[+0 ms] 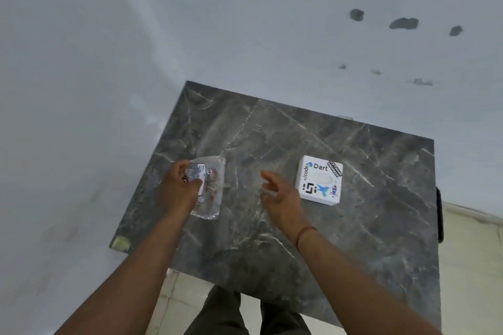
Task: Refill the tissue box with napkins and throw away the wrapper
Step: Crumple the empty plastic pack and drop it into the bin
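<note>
A white square tissue box with stickers on its lid lies flat on the dark marble table, right of centre. A clear plastic wrapper with printed labels is at the table's left side, and my left hand grips it from the left edge. I cannot tell whether napkins are inside the wrapper. My right hand hovers over the table between wrapper and box, fingers spread and holding nothing, just left of the box.
The table stands in a corner against pale grey walls on its left and far sides. A dark object hangs at the table's right edge. Tiled floor shows to the right and below, with my legs at the near edge.
</note>
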